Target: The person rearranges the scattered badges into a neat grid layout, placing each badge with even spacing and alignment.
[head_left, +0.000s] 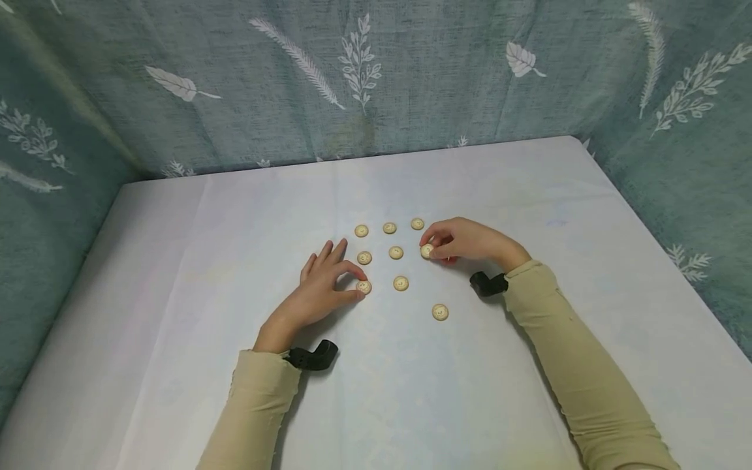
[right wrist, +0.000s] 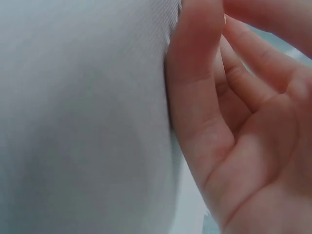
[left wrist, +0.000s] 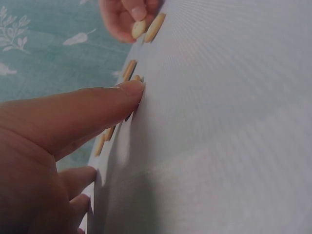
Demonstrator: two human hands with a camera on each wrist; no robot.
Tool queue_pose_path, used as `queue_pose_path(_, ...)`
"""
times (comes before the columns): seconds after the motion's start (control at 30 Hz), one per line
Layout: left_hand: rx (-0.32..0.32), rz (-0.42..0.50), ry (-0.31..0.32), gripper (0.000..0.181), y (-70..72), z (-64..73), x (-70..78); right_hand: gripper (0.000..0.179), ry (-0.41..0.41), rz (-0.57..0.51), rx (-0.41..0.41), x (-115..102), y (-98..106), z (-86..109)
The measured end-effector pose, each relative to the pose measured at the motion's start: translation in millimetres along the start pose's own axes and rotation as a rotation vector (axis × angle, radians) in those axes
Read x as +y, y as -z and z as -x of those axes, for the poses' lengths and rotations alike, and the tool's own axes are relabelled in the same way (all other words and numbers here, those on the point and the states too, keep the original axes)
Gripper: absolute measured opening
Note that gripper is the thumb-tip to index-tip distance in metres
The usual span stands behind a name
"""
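Observation:
My left hand pinches a pale wooden button by its edges between thumb and index finger, at the near left of a grid of similar buttons. The other left fingers spread out toward the far side. To the right, my right hand pinches another button at the right end of the middle row. In the left wrist view, this second button shows tilted at the right fingertips, while the left thumb covers most of its own button. The right wrist view hides the right hand's button behind the fingers.
Three buttons form the far row, among them a corner button. Two more in the middle row include a centre button. Nearer lie a button and a separate one. A white cloth covers the table; patterned curtains surround it.

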State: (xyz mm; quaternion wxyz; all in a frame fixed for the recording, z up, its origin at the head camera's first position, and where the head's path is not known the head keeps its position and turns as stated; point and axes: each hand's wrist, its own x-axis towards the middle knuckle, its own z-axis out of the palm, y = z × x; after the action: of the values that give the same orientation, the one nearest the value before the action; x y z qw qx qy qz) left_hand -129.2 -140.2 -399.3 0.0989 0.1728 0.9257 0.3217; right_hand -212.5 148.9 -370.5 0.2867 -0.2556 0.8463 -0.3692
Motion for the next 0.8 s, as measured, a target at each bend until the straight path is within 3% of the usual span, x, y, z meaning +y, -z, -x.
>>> queue_pose_path(0.43,-0.001,0.007,0.01,0.017,0.6,1.5,0.6,0.024,-0.004,0.01,0.014,2.2,-2.0,-3.1)
queue_pose_path(0.8,0.0,0.011,0.013,0.017,0.4,1.0,1.4,0.02,-0.004,0.127,0.08,-1.0,-5.1,-6.0)
